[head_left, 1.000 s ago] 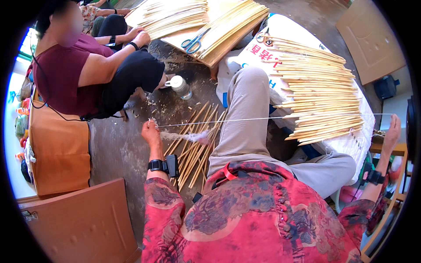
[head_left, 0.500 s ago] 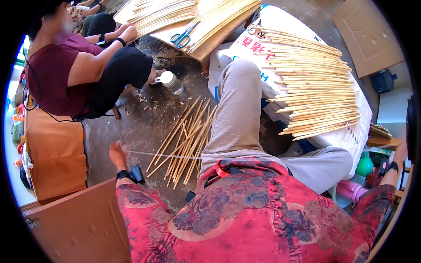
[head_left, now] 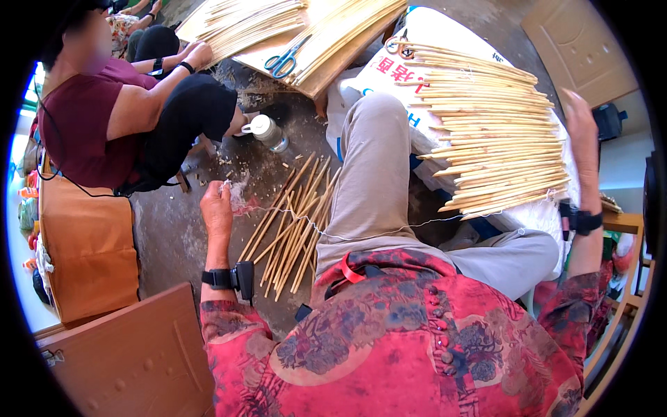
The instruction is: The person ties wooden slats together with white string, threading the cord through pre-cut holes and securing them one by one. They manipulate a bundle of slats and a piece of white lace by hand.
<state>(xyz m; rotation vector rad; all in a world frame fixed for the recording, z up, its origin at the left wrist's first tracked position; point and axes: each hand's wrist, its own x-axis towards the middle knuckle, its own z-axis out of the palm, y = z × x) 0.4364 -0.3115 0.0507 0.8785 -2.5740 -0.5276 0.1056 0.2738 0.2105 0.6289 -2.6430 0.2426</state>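
My left hand (head_left: 217, 207) is closed in a pinch on a thin white string (head_left: 340, 238), with a fuzzy loose tangle beside the fingers. Slack, the string droops over the floor sticks and across my lap toward the near end of a row of peeled wooden sticks (head_left: 497, 132). These lie side by side on a white printed sack (head_left: 379, 69) at my right. Beyond the row's right edge, my right hand (head_left: 581, 128) is raised with its fingers stretched out and nothing visible in them. A loose pile of thin sticks (head_left: 295, 222) rests on the floor between my left hand and knee.
Blue-handled scissors (head_left: 281, 64) and more sticks (head_left: 347, 35) lie on a wooden board ahead. A second pair of scissors (head_left: 398, 45) sits by the sack's far edge. A person (head_left: 104, 111) works at the left, near a white-lidded bottle (head_left: 266, 131). Wooden panels (head_left: 139, 354) stand around.
The string has gone from taut and straight to slack. My right hand has swung from the far right edge up beside the stick row. My left hand has moved slightly up and right.
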